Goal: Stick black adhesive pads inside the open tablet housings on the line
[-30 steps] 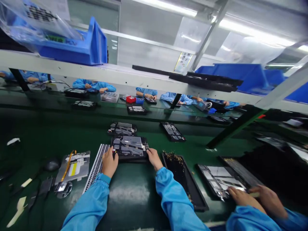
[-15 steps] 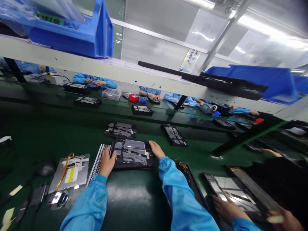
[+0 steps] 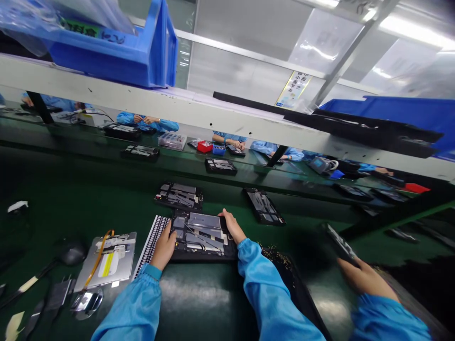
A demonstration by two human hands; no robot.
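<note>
Bench (image 3: 199, 293), green, beneath the open tablet (image 3: 204, 232) at mid-bench, just behind the bare near strip; second tablet (image 3: 179, 195) just beyond. Striped strip (image 3: 151, 246) beside the left end; black tray (image 3: 308, 293) partly hidden by the right sleeve (image 3: 265, 279). Left hand (image 3: 164, 247) half closed on the tablet's left edge, thumb on top; right hand (image 3: 232, 228) half closed at the far right corner. Gold bits (image 3: 277, 256) near that sleeve. For sound handling: keep level, share weight evenly between both ends, keep fingers on the dark rim and off ribbons and thin parts, keep sleeve clear of loose bits. Compared with half a second earlier: whole view shifted, grip places much the same; at right, co-worker's hand (image 3: 368, 279) now holding a dark device (image 3: 339, 244) tilted above the bench, previously seen at a flat tablet. Blurred there; exact grip impossible to tell.
</note>
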